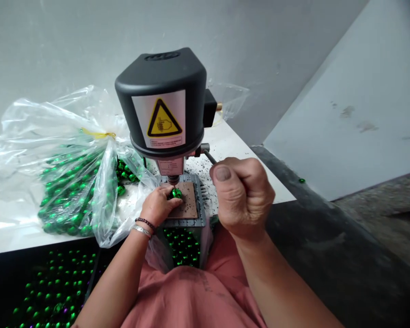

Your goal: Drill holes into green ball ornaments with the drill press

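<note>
A dark drill press (164, 95) with a yellow hand-warning label stands in front of me. My left hand (159, 204) pinches a shiny green ball (176, 194) on a brown board (187, 205), directly under the drill's chuck (173, 179). The drill tip meets or nearly meets the top of the ball; I cannot tell whether it is inside. My right hand (245, 193) is closed in a fist around the drill press's feed lever (210, 157), whose end is hidden in the fingers.
A clear plastic bag (104, 191), tied with yellow, bulges with green balls on the white table (7, 237) at left. More green balls fill a dark bin (54, 282) below it and a container (182, 246) under the board. Dark shavings litter the table; one ball (301, 181) lies on the floor.
</note>
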`<action>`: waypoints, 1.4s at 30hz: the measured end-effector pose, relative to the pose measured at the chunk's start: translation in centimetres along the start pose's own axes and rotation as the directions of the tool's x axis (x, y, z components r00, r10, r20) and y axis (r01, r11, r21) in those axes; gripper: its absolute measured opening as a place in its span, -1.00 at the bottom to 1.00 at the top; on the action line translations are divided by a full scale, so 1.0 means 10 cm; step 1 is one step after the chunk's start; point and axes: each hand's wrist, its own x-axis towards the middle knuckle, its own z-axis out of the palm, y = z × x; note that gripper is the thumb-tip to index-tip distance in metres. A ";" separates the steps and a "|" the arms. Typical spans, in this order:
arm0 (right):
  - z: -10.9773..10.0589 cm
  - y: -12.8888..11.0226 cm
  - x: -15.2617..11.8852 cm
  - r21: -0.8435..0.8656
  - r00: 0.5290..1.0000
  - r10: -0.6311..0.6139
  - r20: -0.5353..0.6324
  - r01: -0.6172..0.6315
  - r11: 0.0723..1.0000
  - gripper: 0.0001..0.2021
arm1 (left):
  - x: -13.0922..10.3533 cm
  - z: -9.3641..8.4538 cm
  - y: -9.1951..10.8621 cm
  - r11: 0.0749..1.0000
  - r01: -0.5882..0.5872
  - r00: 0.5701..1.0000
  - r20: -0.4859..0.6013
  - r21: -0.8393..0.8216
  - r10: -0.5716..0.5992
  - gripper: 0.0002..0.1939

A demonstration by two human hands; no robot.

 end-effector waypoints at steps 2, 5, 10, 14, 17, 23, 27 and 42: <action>0.02 0.04 -0.03 0.049 0.999 -0.031 -0.010 0.032 0.998 -0.93 | -0.01 0.00 0.00 1.000 0.002 1.000 -0.007 -0.028 -0.002 -0.71; 0.04 0.11 -0.07 0.086 0.995 -0.097 -0.024 0.099 0.991 -0.91 | -0.01 0.00 -0.01 0.997 0.002 1.000 -0.029 -0.079 -0.004 -0.72; 0.08 0.19 -0.12 0.072 0.985 -0.163 -0.052 0.167 0.983 -0.88 | -0.01 0.02 -0.03 0.997 -0.002 0.999 -0.042 -0.079 -0.001 -0.74; 0.12 0.22 -0.14 0.103 0.980 -0.159 -0.118 0.171 0.980 -0.89 | -0.01 0.02 -0.04 0.999 -0.002 1.000 -0.025 -0.054 0.001 -0.74; 0.14 0.25 -0.16 0.138 0.975 -0.171 -0.140 0.190 0.972 -0.89 | -0.01 0.03 -0.04 0.999 -0.001 1.000 -0.020 -0.041 0.000 -0.71; 0.11 0.34 -0.32 0.086 0.990 -0.123 -0.070 0.129 0.988 -0.87 | -0.01 0.04 -0.05 1.000 0.012 1.000 -0.025 -0.021 -0.012 -0.69; 0.08 0.27 -0.26 0.085 0.982 -0.143 -0.121 0.154 0.984 -0.90 | -0.01 0.04 -0.04 1.000 0.017 0.999 -0.034 -0.013 -0.018 -0.72; 0.26 0.15 0.97 0.137 0.977 0.213 -0.015 -0.209 0.968 -0.62 | -0.53 -0.25 -0.03 0.905 0.012 0.953 0.278 -0.426 0.118 -0.63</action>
